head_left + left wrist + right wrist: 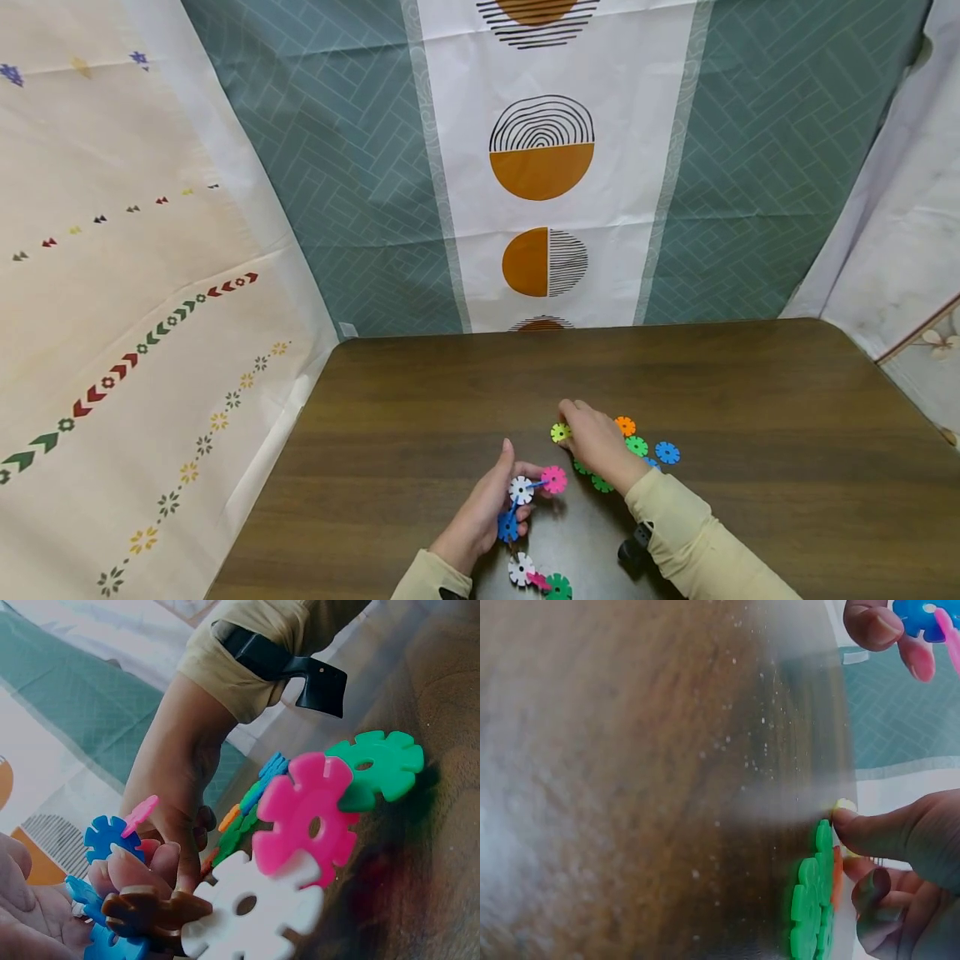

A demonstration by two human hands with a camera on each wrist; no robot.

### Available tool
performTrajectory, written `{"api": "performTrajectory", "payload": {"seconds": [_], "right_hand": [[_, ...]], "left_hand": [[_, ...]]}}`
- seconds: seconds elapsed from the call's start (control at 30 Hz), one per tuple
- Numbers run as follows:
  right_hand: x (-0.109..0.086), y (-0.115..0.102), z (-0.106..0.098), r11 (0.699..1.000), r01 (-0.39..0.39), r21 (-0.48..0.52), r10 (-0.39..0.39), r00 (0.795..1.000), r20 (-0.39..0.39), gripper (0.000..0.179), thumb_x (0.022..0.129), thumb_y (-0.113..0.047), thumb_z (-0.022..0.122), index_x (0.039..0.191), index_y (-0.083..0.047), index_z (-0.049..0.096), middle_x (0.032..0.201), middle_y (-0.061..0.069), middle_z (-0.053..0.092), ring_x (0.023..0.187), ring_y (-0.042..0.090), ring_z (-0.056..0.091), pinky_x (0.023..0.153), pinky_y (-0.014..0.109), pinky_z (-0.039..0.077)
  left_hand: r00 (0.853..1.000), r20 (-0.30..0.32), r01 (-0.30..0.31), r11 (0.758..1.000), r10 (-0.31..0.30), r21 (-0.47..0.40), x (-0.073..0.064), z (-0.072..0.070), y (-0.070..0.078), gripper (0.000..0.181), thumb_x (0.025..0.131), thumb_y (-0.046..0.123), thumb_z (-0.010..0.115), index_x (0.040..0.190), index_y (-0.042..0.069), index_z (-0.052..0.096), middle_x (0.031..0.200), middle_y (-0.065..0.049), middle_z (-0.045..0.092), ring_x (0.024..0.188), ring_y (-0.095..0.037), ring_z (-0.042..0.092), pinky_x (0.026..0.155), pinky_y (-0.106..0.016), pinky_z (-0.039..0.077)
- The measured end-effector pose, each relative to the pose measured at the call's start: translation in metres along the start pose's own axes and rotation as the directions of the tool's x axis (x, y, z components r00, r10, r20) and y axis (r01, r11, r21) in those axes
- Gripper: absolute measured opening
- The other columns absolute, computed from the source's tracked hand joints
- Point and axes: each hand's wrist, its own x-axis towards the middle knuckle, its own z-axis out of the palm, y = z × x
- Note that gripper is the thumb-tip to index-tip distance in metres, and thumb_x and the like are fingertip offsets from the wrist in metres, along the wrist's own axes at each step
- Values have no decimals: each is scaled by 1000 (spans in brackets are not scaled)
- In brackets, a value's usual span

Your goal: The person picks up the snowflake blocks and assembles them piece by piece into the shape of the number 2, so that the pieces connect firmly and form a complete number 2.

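Observation:
My left hand [480, 508] grips a chain of slotted, flower-shaped plastic discs by its blue disc [507, 527]. Above the fingers the chain runs through a white disc [521, 490] to a pink disc [554, 479]. Its lower end hangs toward me: a brown disc [150, 911], a second white disc [251, 907], another pink disc [307, 817] and a green disc [382, 769]. Further off, my right hand [600, 442] pinches a yellow disc [560, 432] between thumb and fingers; the thumb partly covers it in the right wrist view.
Loose discs lie around my right hand on the brown wooden table [420, 392]: an orange disc [625, 426], several green ones, including a green disc [637, 446], and a blue disc [667, 452]. Patterned cloth [360, 167] hangs behind the table.

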Motion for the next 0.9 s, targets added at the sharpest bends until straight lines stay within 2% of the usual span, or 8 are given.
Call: {"api": "performTrajectory", "payload": {"seconds": [0.3, 0.57, 0.7, 0.9], "right_hand": [[0, -1, 0, 1000, -5, 27, 5, 1000, 9, 35, 78, -16, 83, 95, -11, 52, 77, 1, 58, 65, 19, 55, 56, 35, 46], [0, 0, 4, 1000, 0, 16, 0, 1000, 8, 27, 81, -17, 81, 97, -11, 60, 88, 3, 65, 75, 21, 61, 68, 40, 52], [-3, 1, 4, 1000, 24, 16, -24, 1000, -7, 15, 85, -15, 77, 89, -13, 62, 82, 0, 62, 72, 19, 58, 66, 39, 50], [-9, 2, 0, 994, 62, 88, -58, 997, -50, 13, 88, -14, 73, 84, -17, 61, 73, -7, 58, 63, 12, 50, 59, 32, 43]], "left_hand": [[1000, 18, -8, 999, 9, -32, 2, -1, -1, 84, 92, 74, 33, 117, -1, 60, 92, -8, 68, 51, -7, 39, 44, -19, 40], [999, 24, -23, 999, 24, -44, 2, -2, -2, 79, 94, 70, 37, 118, -2, 58, 89, -8, 67, 50, -7, 40, 44, -19, 41], [999, 27, -26, 999, 27, -39, 2, -3, -2, 80, 94, 70, 36, 119, -2, 59, 89, -7, 67, 50, -7, 41, 44, -20, 41], [1000, 18, -14, 999, 15, -34, 2, -3, -2, 75, 95, 67, 39, 120, -1, 60, 86, -8, 69, 48, -5, 39, 43, -19, 40]]}}
